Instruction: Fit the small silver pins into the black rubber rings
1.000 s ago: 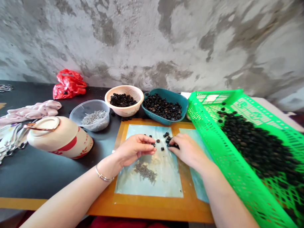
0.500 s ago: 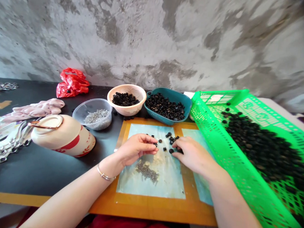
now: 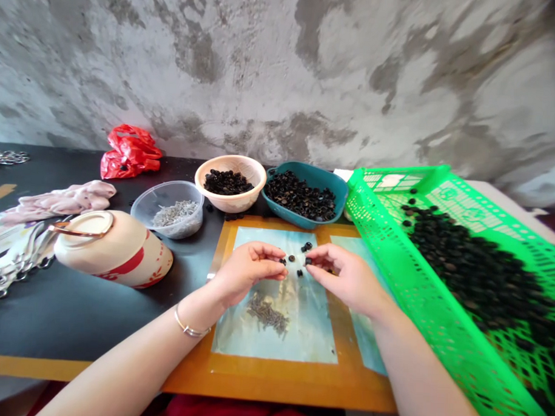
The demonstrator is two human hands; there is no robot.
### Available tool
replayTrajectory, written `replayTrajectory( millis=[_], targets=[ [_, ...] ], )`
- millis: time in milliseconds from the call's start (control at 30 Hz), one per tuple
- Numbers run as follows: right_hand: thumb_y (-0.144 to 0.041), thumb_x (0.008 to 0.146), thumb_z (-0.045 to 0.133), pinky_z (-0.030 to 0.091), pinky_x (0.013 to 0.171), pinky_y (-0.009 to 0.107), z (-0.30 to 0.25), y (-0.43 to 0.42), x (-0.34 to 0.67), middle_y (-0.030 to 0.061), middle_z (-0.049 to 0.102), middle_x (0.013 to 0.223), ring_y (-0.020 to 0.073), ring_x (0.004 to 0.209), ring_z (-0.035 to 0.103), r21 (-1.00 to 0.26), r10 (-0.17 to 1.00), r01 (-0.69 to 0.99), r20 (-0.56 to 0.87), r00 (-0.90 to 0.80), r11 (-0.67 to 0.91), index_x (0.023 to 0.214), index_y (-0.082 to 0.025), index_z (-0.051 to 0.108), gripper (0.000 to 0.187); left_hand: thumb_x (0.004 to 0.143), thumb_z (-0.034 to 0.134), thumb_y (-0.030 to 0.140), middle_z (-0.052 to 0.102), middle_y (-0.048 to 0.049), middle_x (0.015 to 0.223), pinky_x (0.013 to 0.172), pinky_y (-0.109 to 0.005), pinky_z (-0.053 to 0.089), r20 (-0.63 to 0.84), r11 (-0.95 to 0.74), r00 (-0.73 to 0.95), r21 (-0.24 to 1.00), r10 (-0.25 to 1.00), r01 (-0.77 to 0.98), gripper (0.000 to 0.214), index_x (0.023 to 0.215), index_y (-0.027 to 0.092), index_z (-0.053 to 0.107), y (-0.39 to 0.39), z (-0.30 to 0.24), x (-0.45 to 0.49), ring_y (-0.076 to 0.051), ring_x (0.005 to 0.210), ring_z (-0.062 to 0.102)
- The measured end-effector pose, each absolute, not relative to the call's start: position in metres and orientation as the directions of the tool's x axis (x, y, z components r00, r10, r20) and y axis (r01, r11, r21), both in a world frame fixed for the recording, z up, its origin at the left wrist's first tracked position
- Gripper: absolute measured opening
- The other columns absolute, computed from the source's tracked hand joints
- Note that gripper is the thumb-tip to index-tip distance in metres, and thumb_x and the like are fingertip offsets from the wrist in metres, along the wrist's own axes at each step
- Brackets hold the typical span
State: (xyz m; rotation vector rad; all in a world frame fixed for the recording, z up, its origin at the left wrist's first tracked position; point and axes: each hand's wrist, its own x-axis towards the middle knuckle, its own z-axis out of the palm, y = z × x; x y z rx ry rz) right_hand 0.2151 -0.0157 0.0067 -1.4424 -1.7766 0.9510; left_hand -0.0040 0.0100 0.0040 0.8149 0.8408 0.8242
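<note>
We hold both hands over the pale blue sheet (image 3: 300, 345) set on the orange-brown board (image 3: 276, 381), fingertips facing each other with a narrow gap between. In our left hand (image 3: 243, 272), the thumb and fingers close on a small dark piece (image 3: 282, 261), its far side hidden by the fingers. In our right hand (image 3: 350, 277), the thumb and forefinger pinch a small black piece (image 3: 308, 261), with more dark pieces partly covered beneath the palm. Between our hands lie a loose black ring (image 3: 291, 258) and, a little nearer, another black bit (image 3: 299, 273). On the near side of our left hand we see a scattered heap of thin grey pins (image 3: 267, 314). Along the far edge of the board, from left to right, we see a clear tub (image 3: 143, 209) with silvery pins, a peach bowl (image 3: 234, 202) and a teal basin (image 3: 286, 215), both holding dark pieces. To the right, a green basket (image 3: 414, 325) holds a large dark pile; to the left stands a cream flask (image 3: 114, 251), with a crumpled red bag (image 3: 131, 154) beyond.
</note>
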Motion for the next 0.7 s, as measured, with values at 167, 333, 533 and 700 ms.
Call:
replayTrajectory(
  millis=[167, 333, 533, 700],
  targets=[
    [-0.029, 0.080, 0.072, 0.056, 0.073, 0.030, 0.001, -0.024, 0.196, 0.0046, 0.072, 0.091, 0.0168, 0.079, 0.069, -0.977, 0.981, 0.181, 0.081, -0.174, 0.113, 0.096, -0.019, 0.064, 0.020, 0.058, 0.086, 0.020, 0.072, -0.0044, 0.065, 0.065, -0.026, 0.056, -0.223, 0.340, 0.377, 0.897, 0.899, -0.282, 0.030, 0.080, 0.010, 0.068, 0.006, 0.008, -0.003, -0.015, 0.061, 0.069],
    [-0.027, 0.083, 0.072, 0.056, 0.081, 0.034, -0.008, -0.030, 0.189, 0.0048, 0.073, 0.095, 0.0187, 0.088, 0.069, -0.945, 0.958, 0.188, 0.242, -0.151, 0.268, 0.097, -0.022, 0.066, 0.016, 0.060, 0.085, 0.020, 0.072, -0.0043, 0.066, 0.066, -0.028, 0.055, -0.162, 0.263, 0.357, 0.931, 0.920, -0.254, 0.026, 0.079, 0.011, 0.069, 0.002, 0.012, -0.003, -0.016, 0.061, 0.069],
    [-0.022, 0.086, 0.068, 0.056, 0.079, 0.036, -0.008, -0.032, 0.189, 0.0044, 0.072, 0.094, 0.0197, 0.087, 0.068, -0.855, 0.907, 0.304, 0.389, -0.159, 0.420, 0.101, -0.024, 0.067, 0.015, 0.060, 0.085, 0.021, 0.071, -0.0046, 0.070, 0.067, -0.030, 0.055, -0.108, 0.202, 0.370, 0.953, 0.923, -0.225, 0.023, 0.076, 0.012, 0.071, 0.001, 0.014, -0.005, -0.017, 0.065, 0.068],
    [-0.014, 0.085, 0.068, 0.056, 0.083, 0.038, -0.002, -0.033, 0.186, 0.0044, 0.073, 0.095, 0.0199, 0.090, 0.067, -0.716, 0.803, 0.366, 0.559, -0.209, 0.594, 0.100, -0.024, 0.065, 0.019, 0.059, 0.085, 0.019, 0.070, -0.0038, 0.074, 0.067, -0.030, 0.055, -0.069, 0.161, 0.371, 0.961, 0.926, -0.224, 0.021, 0.073, 0.013, 0.071, 0.000, 0.015, -0.004, -0.017, 0.066, 0.067]
  ],
)
